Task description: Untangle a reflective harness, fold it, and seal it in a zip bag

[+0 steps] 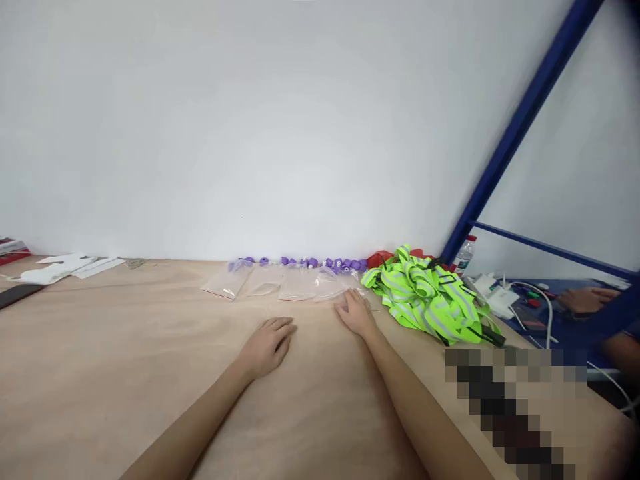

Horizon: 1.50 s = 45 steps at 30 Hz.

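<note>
My left hand (267, 345) lies flat on the wooden table (125, 360), fingers stretched out, holding nothing. My right hand (356, 312) rests palm down further forward, its fingertips touching the edge of a clear plastic bag (320, 287). Several clear zip bags (227, 283) lie in a row by the wall. Behind them runs a line of small purple caps (330, 263). A heap of neon yellow reflective straps (430, 300) lies just right of my right hand.
White papers (65, 267) and a dark flat object (17, 295) lie at the far left. A blue metal frame (520, 127) rises at the right, with a bottle (465, 253), white chargers and cables (500, 293) below it. Another person's hand (585, 300) rests on the blue surface.
</note>
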### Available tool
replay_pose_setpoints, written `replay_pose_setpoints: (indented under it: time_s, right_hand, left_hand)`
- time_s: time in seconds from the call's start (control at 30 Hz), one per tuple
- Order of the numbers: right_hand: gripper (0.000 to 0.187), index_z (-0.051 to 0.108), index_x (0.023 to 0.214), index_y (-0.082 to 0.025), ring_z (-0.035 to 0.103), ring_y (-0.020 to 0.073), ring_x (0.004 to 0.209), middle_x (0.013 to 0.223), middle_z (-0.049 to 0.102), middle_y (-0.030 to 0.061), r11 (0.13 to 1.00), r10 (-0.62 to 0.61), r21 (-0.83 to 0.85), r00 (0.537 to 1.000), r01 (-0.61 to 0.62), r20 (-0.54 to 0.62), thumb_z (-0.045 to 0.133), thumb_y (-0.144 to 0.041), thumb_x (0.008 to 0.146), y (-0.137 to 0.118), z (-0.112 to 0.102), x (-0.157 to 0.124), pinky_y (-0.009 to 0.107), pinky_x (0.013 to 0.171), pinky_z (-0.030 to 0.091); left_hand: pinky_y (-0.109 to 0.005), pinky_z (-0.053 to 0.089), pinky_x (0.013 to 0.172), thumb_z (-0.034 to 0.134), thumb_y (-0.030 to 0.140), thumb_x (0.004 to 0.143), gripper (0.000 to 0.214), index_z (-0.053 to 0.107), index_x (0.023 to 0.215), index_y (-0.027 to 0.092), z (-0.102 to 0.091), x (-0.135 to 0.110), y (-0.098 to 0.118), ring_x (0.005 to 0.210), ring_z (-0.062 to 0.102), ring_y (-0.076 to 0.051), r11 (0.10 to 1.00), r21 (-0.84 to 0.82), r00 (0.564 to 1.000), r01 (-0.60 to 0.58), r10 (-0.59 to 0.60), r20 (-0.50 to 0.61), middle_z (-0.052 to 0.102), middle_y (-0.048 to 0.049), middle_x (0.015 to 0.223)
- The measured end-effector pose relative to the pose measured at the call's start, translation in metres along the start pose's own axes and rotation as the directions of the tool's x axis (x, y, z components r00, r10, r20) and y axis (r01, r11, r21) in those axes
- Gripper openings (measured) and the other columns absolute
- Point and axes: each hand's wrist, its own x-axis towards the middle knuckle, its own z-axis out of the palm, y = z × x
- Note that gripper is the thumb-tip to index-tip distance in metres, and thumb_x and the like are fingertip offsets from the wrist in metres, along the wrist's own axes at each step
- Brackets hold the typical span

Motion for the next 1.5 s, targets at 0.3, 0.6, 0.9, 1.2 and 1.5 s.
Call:
replay_pose_setpoints:
  time_s: [0.3, 0.6, 0.9, 1.2, 1.5]
  right_hand:
    - [0.056, 0.041, 0.148, -0.011, 0.032, 0.0322, 0.147, 0.156, 0.041, 0.0195, 0.996, -0.006, 0.086, 0.991, 0.017, -0.134, 0.044, -0.036, 0.099, -0.006, -0.011, -0.014, 0.053, 0.12, 0.018]
    - [0.043, 0.057, 0.137, -0.022, 0.042, 0.0308, 0.141, 0.153, 0.047, 0.0147, 0.987, -0.115, 0.109, 0.993, 0.119, -0.039, 0.047, -0.038, 0.098, -0.007, -0.022, -0.041, 0.054, 0.116, 0.027]
    - [0.04, 0.06, 0.132, -0.023, 0.044, 0.0287, 0.139, 0.149, 0.052, 0.0127, 0.989, -0.123, 0.084, 0.992, 0.122, 0.004, 0.045, -0.038, 0.099, -0.007, -0.023, -0.042, 0.053, 0.115, 0.025]
    - [0.035, 0.062, 0.128, -0.023, 0.05, 0.0254, 0.133, 0.141, 0.059, 0.0116, 0.993, -0.116, 0.016, 0.991, 0.117, -0.06, 0.046, -0.031, 0.098, -0.012, -0.022, -0.045, 0.046, 0.116, 0.027]
    - [0.033, 0.066, 0.123, -0.017, 0.05, 0.0263, 0.135, 0.145, 0.057, 0.0142, 0.979, -0.179, -0.105, 0.982, 0.172, -0.063, 0.052, -0.023, 0.093, -0.023, -0.031, -0.072, 0.041, 0.115, 0.035]
  left_hand:
    - [-0.051, 0.023, 0.121, 0.044, 0.033, 0.096, 0.061, 0.032, 0.155, 0.021, 0.044, 0.089, 0.05, 0.153, 0.018, -0.031, 0.983, 0.138, 0.99, 0.123, -0.112, -0.085, 0.019, -0.011, 0.167]
    - [-0.058, 0.025, 0.117, 0.038, 0.036, 0.099, 0.048, 0.054, 0.142, 0.025, 0.068, 0.128, 0.057, 0.143, 0.042, -0.03, 0.963, 0.213, 0.984, 0.164, -0.176, 0.037, 0.049, -0.0105, 0.152]
    - [-0.06, 0.023, 0.117, 0.035, 0.038, 0.1, 0.049, 0.056, 0.141, 0.023, 0.067, 0.124, 0.063, 0.144, 0.038, -0.033, 0.934, 0.257, 0.964, 0.248, -0.263, 0.027, 0.046, -0.0084, 0.155]
    - [-0.059, 0.024, 0.116, 0.036, 0.034, 0.099, 0.047, 0.055, 0.141, 0.023, 0.066, 0.124, 0.061, 0.142, 0.039, -0.031, 0.941, 0.253, 0.97, 0.224, -0.241, 0.039, 0.047, -0.0101, 0.154]
    - [-0.061, 0.022, 0.116, 0.036, 0.033, 0.098, 0.048, 0.054, 0.141, 0.022, 0.068, 0.122, 0.061, 0.143, 0.037, -0.033, 0.959, 0.178, 0.973, 0.219, -0.229, 0.034, 0.046, -0.0116, 0.154]
